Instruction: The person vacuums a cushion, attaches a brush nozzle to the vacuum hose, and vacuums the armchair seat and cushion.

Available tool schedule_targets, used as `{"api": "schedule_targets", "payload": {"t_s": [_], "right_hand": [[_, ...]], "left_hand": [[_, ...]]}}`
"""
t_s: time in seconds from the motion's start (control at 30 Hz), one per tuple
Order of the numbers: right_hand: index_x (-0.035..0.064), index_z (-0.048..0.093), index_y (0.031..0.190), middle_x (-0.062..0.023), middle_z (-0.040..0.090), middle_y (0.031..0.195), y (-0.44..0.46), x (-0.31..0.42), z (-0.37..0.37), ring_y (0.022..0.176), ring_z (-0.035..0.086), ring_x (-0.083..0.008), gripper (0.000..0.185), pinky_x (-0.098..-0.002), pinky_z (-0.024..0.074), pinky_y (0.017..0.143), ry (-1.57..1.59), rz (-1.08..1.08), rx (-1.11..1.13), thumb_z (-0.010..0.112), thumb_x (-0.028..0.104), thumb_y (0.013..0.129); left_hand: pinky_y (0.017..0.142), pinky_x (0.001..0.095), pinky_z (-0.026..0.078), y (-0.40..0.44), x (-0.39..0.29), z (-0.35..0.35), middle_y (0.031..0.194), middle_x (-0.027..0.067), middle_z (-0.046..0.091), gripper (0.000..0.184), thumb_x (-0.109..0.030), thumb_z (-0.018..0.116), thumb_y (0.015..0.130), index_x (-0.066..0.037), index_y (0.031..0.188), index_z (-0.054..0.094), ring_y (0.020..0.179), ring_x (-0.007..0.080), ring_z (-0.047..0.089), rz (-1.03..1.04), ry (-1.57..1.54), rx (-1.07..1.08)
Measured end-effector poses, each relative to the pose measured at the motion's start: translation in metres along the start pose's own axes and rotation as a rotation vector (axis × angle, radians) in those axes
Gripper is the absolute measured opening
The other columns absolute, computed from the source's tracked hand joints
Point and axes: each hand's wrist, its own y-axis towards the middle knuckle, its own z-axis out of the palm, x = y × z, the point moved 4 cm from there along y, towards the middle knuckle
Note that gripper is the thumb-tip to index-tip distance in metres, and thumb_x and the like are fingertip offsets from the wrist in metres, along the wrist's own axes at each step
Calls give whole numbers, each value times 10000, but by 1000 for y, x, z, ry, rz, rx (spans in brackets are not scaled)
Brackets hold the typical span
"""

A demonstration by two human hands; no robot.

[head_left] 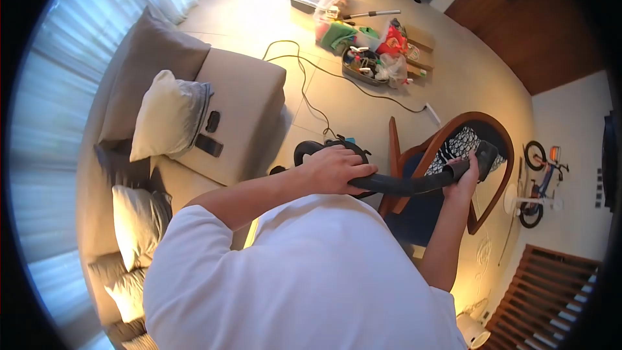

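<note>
A black vacuum cleaner hose [414, 186] runs across in front of my body. My left hand [337, 168] is wrapped over it near a dark rounded part, perhaps the vacuum's body, which it partly hides. Farther right, my right hand [463, 178] grips the hose near its dark brush-like end [484, 155]. That end overlaps a wooden-framed armchair [495, 120] with a blue seat. A black-and-white patterned cushion [461, 144] lies on the chair behind the hose.
To the left stands a beige sofa [243, 87] with pillows [162, 116] and a dark phone [208, 145]. A cable [353, 84] loops over the tiled floor toward a power strip [433, 114]. Beyond lie bins [366, 74] and bags. A small bicycle [544, 178] appears at right.
</note>
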Motion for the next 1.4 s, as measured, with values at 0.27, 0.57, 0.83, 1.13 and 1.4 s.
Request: {"api": "schedule_targets", "payload": {"t_s": [0.27, 0.57, 0.83, 1.13, 1.4], "right_hand": [[69, 525, 1054, -95, 537, 769, -40, -114, 89, 611, 581, -226, 417, -352, 530, 572, -72, 34, -60, 766, 340, 847], [47, 546, 951, -98, 565, 713, -135, -157, 87, 568, 621, -250, 296, -376, 526, 497, 192, -154, -349, 760, 222, 847], [82, 529, 967, -64, 559, 768, -256, -91, 28, 589, 598, -213, 218, -393, 523, 533, 635, -566, -166, 709, 134, 854], [84, 559, 844, -42, 545, 699, -313, -125, -135, 582, 570, -186, 151, -366, 516, 538, 974, -596, -417, 667, 183, 883], [13, 544, 969, -112, 577, 767, -319, -241, -224, 594, 615, -243, 289, -402, 566, 535, 1064, -464, -943, 710, 226, 868]], "left_hand": [[754, 384, 514, -82, 112, -77, 855, 68, 679, 428, -296, 811, 768, -111, 1128, 673, 801, 274, 665, -121, -231, 10], [768, 443, 507, -48, 84, -71, 876, 119, 656, 449, -233, 799, 754, -52, 1125, 622, 830, 322, 652, 63, -25, 266], [590, 386, 529, -11, 0, -39, 668, 135, 633, 255, -185, 748, 821, -45, 965, 590, 579, 294, 638, 219, -341, 494], [653, 481, 544, -47, -125, 39, 739, 222, 677, 319, -221, 708, 800, -13, 1019, 602, 710, 436, 679, 460, -117, 752], [841, 521, 529, -77, -155, 93, 918, 256, 696, 388, -247, 716, 815, -12, 1095, 587, 905, 444, 678, 805, 149, 1026]]}}
